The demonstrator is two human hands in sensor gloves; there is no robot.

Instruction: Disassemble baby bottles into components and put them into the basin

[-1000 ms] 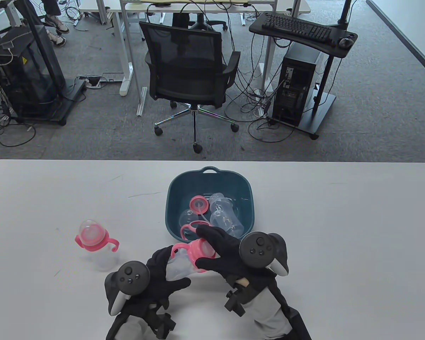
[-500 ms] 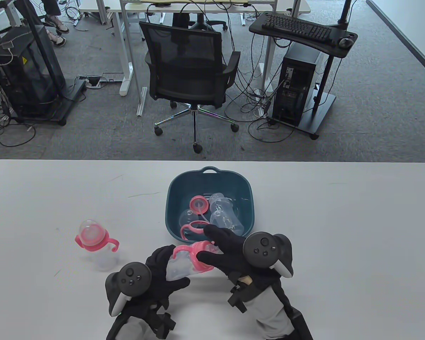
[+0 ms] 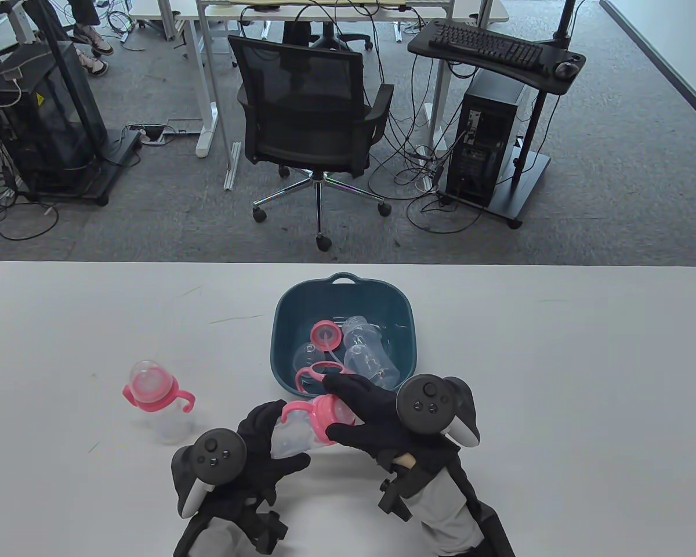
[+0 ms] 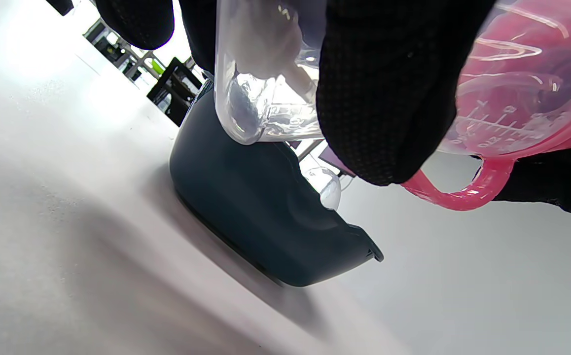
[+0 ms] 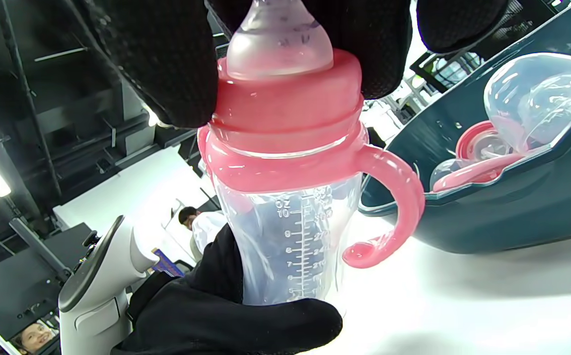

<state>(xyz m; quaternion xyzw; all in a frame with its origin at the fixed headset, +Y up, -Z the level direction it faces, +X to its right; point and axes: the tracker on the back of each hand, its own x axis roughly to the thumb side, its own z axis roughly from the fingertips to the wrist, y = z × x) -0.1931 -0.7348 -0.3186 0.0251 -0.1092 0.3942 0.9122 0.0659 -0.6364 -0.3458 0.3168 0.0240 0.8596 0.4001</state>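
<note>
A clear baby bottle (image 3: 290,442) with a pink handled collar (image 3: 320,419) lies tilted between both hands, just in front of the teal basin (image 3: 283,325). My left hand (image 3: 284,441) grips the bottle body from below. My right hand (image 3: 332,406) wraps its fingers and thumb round the collar. In the right wrist view the fingers (image 5: 167,64) clamp the collar (image 5: 285,123) beside the teat (image 5: 280,44), above the marked bottle (image 5: 290,241). In the left wrist view a gloved finger (image 4: 379,98) covers the bottle (image 4: 266,74). A second assembled bottle (image 3: 156,400) stands at the left.
The basin holds clear bottle bodies (image 3: 368,354), a pink collar (image 3: 325,335), a pink handle ring (image 3: 316,371) and a clear dome cap (image 3: 307,355). It shows in the wrist views too, basin (image 4: 256,207) and basin (image 5: 512,207). An office chair (image 3: 310,116) stands beyond the table's far edge.
My right hand swung slightly right and back while gripping the collar, and the pink handle shifted a little. The left hand and the bottle body stayed in place.
</note>
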